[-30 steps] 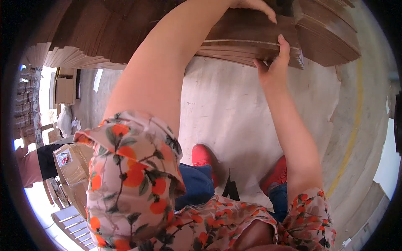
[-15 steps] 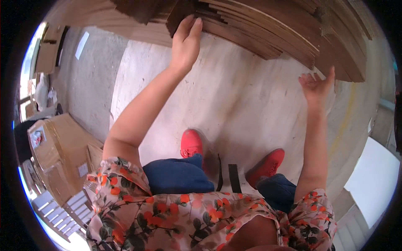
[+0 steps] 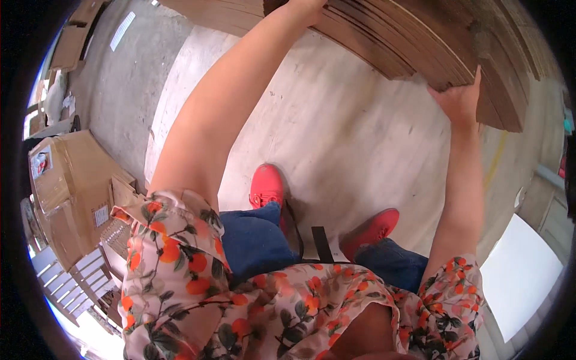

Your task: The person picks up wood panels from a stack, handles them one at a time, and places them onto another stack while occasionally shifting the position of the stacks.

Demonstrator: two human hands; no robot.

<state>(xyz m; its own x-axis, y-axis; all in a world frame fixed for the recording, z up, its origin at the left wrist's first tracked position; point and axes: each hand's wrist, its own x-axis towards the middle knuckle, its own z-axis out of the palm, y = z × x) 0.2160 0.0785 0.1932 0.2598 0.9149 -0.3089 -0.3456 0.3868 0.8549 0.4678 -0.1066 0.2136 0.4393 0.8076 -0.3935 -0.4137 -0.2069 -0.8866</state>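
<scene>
The right hand point(image 3: 461, 99) is at the near right corner of a stack of brown sheets point(image 3: 384, 36), with the corner of the sheets against the base of its fingers. One digit stands up along the right end of the stack and the rest bend in toward its lower edge; how tightly they close on it cannot be told. The left hand point(image 3: 309, 7) meets the stack's near edge farther left, its fingers cut off by the top of the view, so their spread and hold cannot be told.

The right wrist is nearly straight, and that forearm rises almost upright. The left forearm slants up and to the right, reaching farther forward than the right one. Both upper arms are in a flowered shirt point(image 3: 276, 300).

The stack spans the far side of the pale floor point(image 3: 336, 120), running from above its left edge down toward its far right corner. A second brown stack point(image 3: 501, 99) is just beside it on the right. Nearer, two red shoes point(image 3: 266, 185) stand apart on the floor. Beyond the floor's left edge is a taped cardboard box point(image 3: 78, 180); at its near right corner, a white panel point(image 3: 522, 276).
</scene>
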